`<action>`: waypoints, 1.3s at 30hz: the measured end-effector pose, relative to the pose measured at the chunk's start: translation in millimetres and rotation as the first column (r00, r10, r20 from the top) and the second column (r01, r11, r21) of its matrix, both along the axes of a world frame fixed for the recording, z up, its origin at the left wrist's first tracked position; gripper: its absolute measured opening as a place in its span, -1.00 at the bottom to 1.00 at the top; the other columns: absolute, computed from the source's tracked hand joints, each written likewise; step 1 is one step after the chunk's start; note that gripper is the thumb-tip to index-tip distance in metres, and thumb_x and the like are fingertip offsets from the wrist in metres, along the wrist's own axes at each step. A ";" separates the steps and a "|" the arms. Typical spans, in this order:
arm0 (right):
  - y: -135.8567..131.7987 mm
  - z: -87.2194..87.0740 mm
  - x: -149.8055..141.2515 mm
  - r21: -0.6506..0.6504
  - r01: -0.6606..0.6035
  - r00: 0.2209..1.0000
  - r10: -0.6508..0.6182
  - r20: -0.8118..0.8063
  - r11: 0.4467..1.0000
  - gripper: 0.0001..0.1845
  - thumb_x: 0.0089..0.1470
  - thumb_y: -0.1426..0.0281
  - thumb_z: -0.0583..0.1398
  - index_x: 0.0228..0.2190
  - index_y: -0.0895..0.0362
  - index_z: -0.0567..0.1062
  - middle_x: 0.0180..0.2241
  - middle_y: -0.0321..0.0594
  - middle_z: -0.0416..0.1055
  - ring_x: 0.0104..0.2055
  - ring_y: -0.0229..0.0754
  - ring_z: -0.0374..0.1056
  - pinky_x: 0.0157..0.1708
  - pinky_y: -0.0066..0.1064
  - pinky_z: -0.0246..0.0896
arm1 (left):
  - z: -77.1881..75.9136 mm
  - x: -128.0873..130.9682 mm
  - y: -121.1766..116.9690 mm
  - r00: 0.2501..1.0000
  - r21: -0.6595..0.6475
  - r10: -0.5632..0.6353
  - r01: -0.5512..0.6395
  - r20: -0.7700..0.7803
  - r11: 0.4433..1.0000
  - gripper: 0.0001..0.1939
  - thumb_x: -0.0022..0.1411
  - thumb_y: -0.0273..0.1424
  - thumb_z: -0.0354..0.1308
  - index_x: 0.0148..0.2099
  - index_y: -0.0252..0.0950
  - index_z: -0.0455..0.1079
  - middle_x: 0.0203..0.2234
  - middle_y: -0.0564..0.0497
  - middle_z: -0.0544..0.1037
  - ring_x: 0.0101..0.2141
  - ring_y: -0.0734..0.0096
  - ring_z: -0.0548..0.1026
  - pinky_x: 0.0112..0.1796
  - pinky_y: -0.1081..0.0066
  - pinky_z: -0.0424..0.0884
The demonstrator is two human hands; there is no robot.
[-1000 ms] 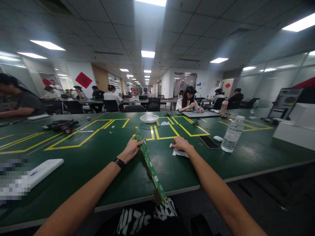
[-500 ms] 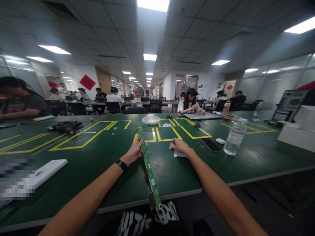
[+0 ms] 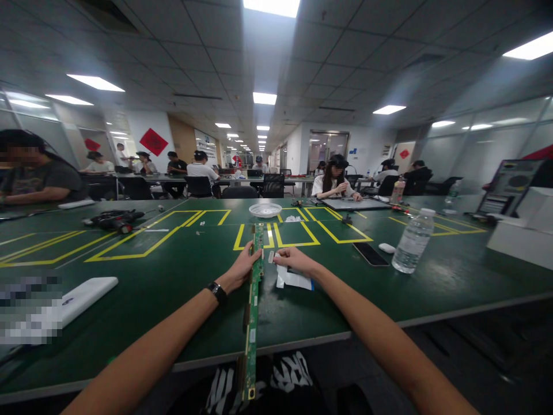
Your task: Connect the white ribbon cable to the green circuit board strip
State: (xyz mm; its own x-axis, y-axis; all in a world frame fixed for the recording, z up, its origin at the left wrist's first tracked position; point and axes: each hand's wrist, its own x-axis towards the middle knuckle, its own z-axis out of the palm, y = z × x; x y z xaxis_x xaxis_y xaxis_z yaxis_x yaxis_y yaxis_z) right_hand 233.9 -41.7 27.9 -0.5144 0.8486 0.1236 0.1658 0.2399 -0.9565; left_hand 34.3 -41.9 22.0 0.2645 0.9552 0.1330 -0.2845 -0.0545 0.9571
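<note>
My left hand (image 3: 244, 266) is closed around the upper part of a long, narrow green circuit board (image 3: 253, 305). The board runs from above the table down past its front edge, close to my lap. Just to its right, my right hand (image 3: 294, 259) pinches a white flat ribbon cable (image 3: 298, 280) by one end. A small pale connector end (image 3: 271, 257) sticks out of those fingers toward the board, with a narrow gap between them. The cable's other part hangs folded below the hand and shows a blue tip.
A white round dish (image 3: 265, 211) stands ahead on the green table (image 3: 328, 311), with white scraps (image 3: 294, 219) nearby. To the right are a phone (image 3: 370, 254), a white case (image 3: 386, 248) and a water bottle (image 3: 413, 241). A person (image 3: 334, 178) sits across the table.
My right hand has moved left with the ribbon cable, closer to the board. The circuit board has swung more upright, its top shifting right and its lower end left.
</note>
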 end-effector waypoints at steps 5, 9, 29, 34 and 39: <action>-3.9 -2.6 -8.5 -0.099 0.002 0.998 -0.008 -0.068 0.995 -0.56 -0.16 0.07 0.32 -0.52 0.19 0.37 -0.61 -0.42 0.25 -0.58 -0.40 0.12 -0.56 -0.54 -0.07 | 5.0 2.8 -8.3 0.998 0.064 -0.039 0.043 -0.050 0.997 -0.43 0.18 -0.31 0.22 0.19 -0.20 0.14 -0.52 0.12 0.47 -0.65 0.58 0.42 -0.52 0.55 0.46; -0.1 -4.6 -9.7 -0.092 0.051 0.994 -0.060 -0.089 0.994 -0.61 -0.15 0.12 0.32 -0.53 0.20 0.38 -0.63 -0.42 0.25 -0.59 -0.40 0.09 -0.56 -0.52 -0.09 | 9.0 5.1 -16.1 0.993 0.038 -0.105 0.107 -0.046 0.994 -0.40 0.20 -0.31 0.21 0.23 -0.19 0.11 -0.58 0.17 0.43 -0.68 0.59 0.39 -0.52 0.55 0.45; -4.9 -0.1 -11.2 -0.082 0.048 0.993 -0.056 -0.100 0.995 -0.68 -0.15 0.20 0.30 -0.56 0.20 0.39 -0.61 -0.40 0.27 -0.56 -0.38 0.12 -0.51 -0.51 -0.06 | 2.9 4.7 -12.3 0.989 0.073 -0.142 0.145 -0.039 0.987 -0.40 0.21 -0.29 0.19 0.25 -0.15 0.10 -0.58 0.15 0.45 -0.68 0.58 0.41 -0.54 0.56 0.45; -4.7 -0.2 -11.5 -0.092 0.051 0.994 -0.060 -0.093 0.994 -0.69 -0.15 0.20 0.30 -0.57 0.19 0.38 -0.62 -0.40 0.27 -0.57 -0.38 0.11 -0.52 -0.51 -0.06 | 4.0 5.5 -14.0 0.991 0.051 -0.130 0.132 -0.031 0.990 -0.38 0.19 -0.29 0.22 0.24 -0.16 0.11 -0.58 0.16 0.45 -0.70 0.60 0.39 -0.55 0.56 0.44; -3.3 -1.6 -10.1 -0.093 0.054 0.994 -0.062 -0.095 0.994 -0.68 -0.16 0.20 0.30 -0.55 0.19 0.39 -0.61 -0.40 0.27 -0.56 -0.38 0.12 -0.52 -0.51 -0.05 | 5.0 5.1 -13.6 0.990 0.053 -0.130 0.133 -0.051 0.990 -0.38 0.19 -0.29 0.21 0.25 -0.16 0.10 -0.57 0.15 0.46 -0.70 0.60 0.39 -0.55 0.57 0.44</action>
